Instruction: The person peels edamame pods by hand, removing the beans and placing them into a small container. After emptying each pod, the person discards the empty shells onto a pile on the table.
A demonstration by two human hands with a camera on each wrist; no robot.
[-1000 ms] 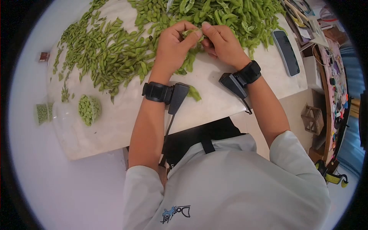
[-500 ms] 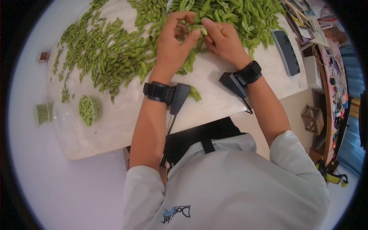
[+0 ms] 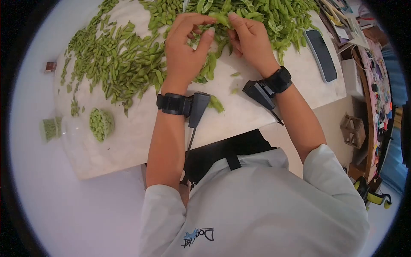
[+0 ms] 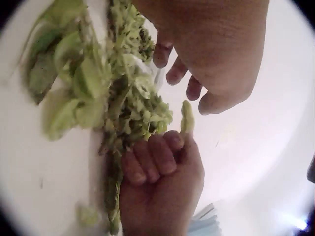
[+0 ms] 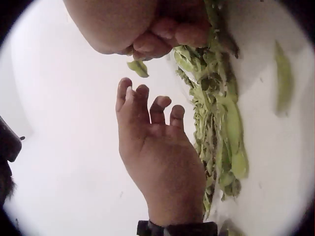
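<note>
One green pod [image 3: 220, 18] in the head view, up between the two hands, by the heap [image 3: 280, 25] on the far side of the desk [image 3: 145, 137]. Right hand [image 3: 257, 47]: thumb and fingers closed on it in a pinch. Left hand [image 3: 184, 53]: thumb and fingers parted, index tip beside the pod; contact unclear. Left wrist view: pod stands up out of the right hand's curled fingers, lower end gripped, upper end free. Right wrist view: pod juts past that hand's fingertips; left fingers spread, a little bent, holding nothing. Handling, my reckoning: very light, skin pliable, perhaps slick if damp; beans inside could bruise. Best taken by an end or along the seam, lightly.
</note>
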